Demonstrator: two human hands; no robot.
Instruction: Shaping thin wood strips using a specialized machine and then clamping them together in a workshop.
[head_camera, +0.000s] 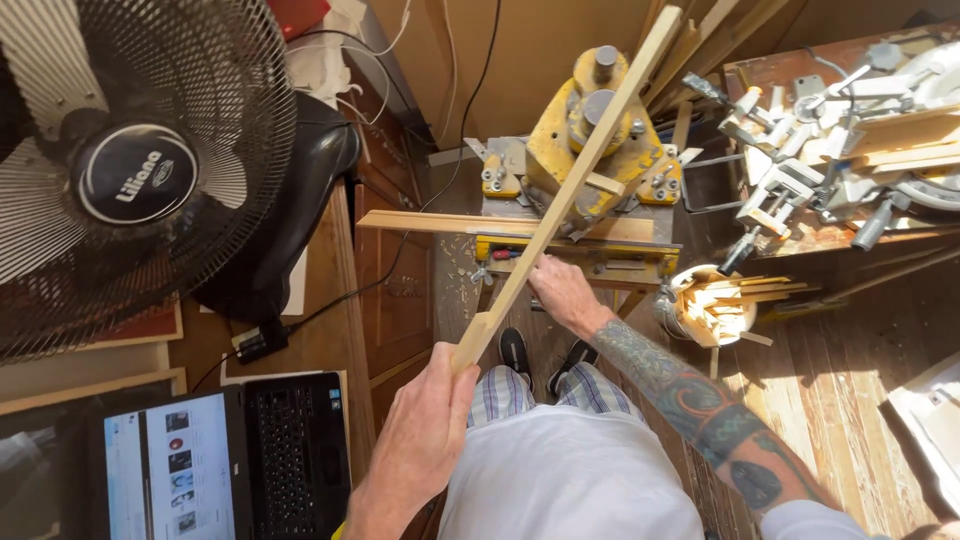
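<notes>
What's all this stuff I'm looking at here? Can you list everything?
Wooden strip: one, pale, held slanting up over the machine.
Yellow machine: one, yellow and grey, on a stand ahead.
Flat board: one, pale wood, lying across the machine's front.
Fan: one, black, upper left.
Laptop: one, black, open, lower left.
Bucket of wood offcuts: one, pale, right of the stand.
Clamps: several, grey metal, on the bench at upper right.
Left hand: grips the strip's lower end.
Right hand: tattooed forearm, rests by the strip near the machine.
</notes>
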